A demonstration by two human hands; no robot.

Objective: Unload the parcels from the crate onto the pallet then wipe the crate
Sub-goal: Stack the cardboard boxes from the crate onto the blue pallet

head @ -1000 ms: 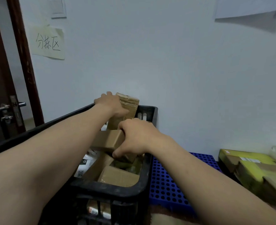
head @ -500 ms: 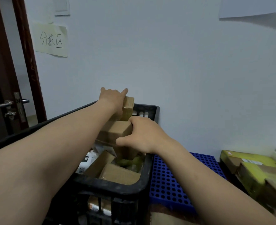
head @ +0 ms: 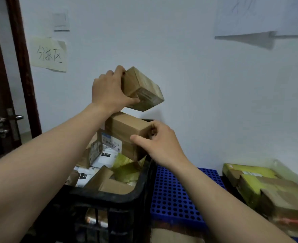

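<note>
Left hand [head: 109, 92] clasps the taped box [head: 144, 88] by its end, right hand [head: 160, 144] pinches the labelled box [head: 125, 127] endwise; both stiff, probably light

A handwritten paper sign [head: 48, 54] and a wall switch [head: 61, 20] hung above-left of the left hand [head: 109, 90]; a door handle [head: 6, 118] sat farther left.

Both hands were bare: left hand [head: 108, 92], right hand [head: 160, 144], fingers uncovered. Left forearm [head: 44, 160] and right forearm [head: 214, 195] bare too, along the whole length seen, wrist to frame edge. Forearms looked broad nearest the camera.
</note>
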